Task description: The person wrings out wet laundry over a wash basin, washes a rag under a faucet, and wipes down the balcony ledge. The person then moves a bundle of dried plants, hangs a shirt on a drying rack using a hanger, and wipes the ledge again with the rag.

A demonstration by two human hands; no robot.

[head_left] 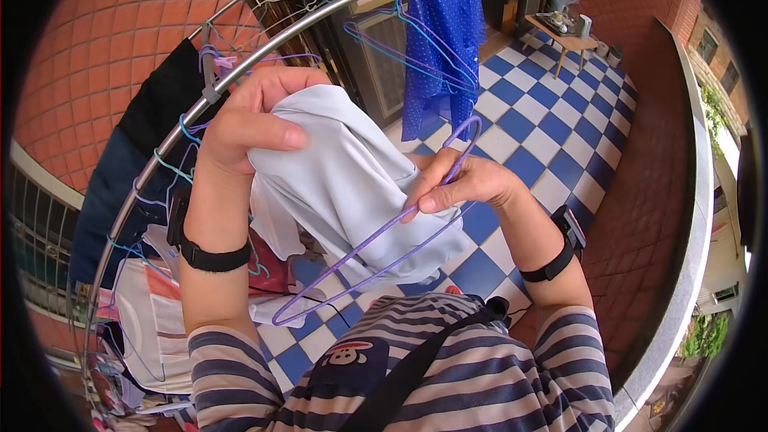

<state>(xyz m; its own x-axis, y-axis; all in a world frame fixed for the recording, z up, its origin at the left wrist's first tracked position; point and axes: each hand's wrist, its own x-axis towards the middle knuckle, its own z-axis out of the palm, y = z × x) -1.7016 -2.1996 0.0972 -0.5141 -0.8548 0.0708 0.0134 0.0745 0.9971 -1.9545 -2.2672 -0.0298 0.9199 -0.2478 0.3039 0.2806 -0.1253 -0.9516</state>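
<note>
My left hand is closed on the upper edge of a pale blue-grey garment, thumb on the near side and fingers behind it. The cloth hangs in loose folds, so its exact kind cannot be made out. In my right hand is a purple clothes hanger, pinched near its neck with the hook pointing up. The hanger's long side slants down to the left across the front of the garment. My right fingers are right at the cloth's edge; some of them are hidden.
A curved metal rail passes ahead and left, bearing hangers and clothes. A blue dotted cloth hangs over it beside empty hangers. Dark trousers-like fabric hangs left. A small wooden table stands farther back on the checkered floor.
</note>
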